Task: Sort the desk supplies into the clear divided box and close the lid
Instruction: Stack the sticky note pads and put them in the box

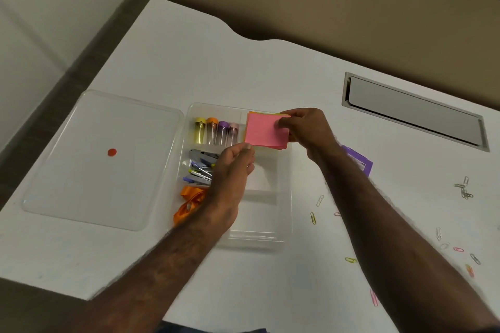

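The clear divided box [284,227] sits mid-desk. Its far-left compartment holds several capped tubes [216,131], with staplers and pens [201,169] below them and an orange ribbon [189,199] nearest me. My right hand [308,130] grips a pink sticky-note stack [263,131] by its right edge, over the box's far-right compartment. My left hand [235,167] hovers over the box's middle, thumb and fingers pinched near the stack's lower-left corner; whether it touches the stack is unclear. The clear lid [81,170], with a red dot, lies flat to the left of the box.
A purple packet [358,159] lies right of the box, partly behind my right forearm. Several loose paper clips [464,189] are scattered across the right side of the white desk. A grey cable hatch [414,111] is set in the desk at far right.
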